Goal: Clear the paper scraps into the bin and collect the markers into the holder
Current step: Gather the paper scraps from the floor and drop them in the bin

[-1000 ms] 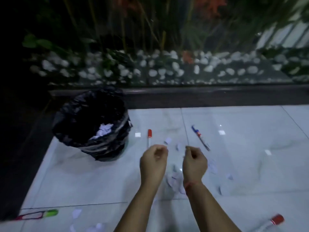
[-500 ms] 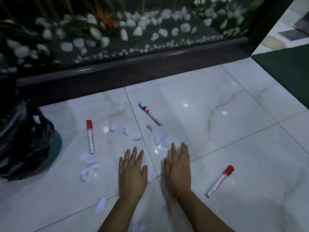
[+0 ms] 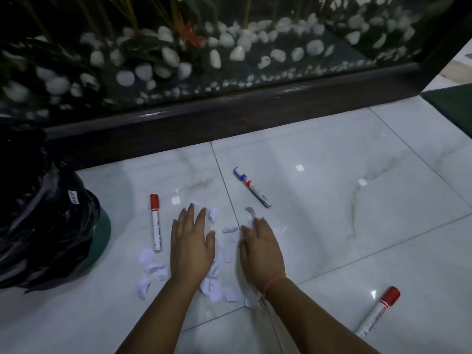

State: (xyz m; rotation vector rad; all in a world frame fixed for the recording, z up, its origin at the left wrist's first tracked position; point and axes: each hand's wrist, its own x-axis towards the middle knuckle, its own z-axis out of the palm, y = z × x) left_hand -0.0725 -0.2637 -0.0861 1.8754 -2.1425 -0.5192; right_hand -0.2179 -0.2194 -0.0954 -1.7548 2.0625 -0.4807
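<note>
Both hands lie flat, palms down, on the white tiled floor among white paper scraps (image 3: 215, 284). My left hand (image 3: 191, 244) has its fingers spread and covers some scraps. My right hand (image 3: 260, 249) is blurred, its fingertips against scraps near the tile joint. More scraps (image 3: 150, 267) lie left of my left hand. A red-capped marker (image 3: 155, 221) lies just left of my left hand. A blue-capped marker (image 3: 251, 186) lies beyond my right hand. Another red-capped marker (image 3: 378, 311) lies at the lower right. The bin (image 3: 43, 226), lined with a black bag, stands at the left edge.
A dark wooden sill (image 3: 229, 113) with glass, white pebbles and plants behind it runs across the far side. A green mat (image 3: 454, 106) lies at the far right. No marker holder is in view.
My hands went from raised near the bin to flat on the floor, then slid forward and gathered scraps between them. The view has swung right, away from the bin.
</note>
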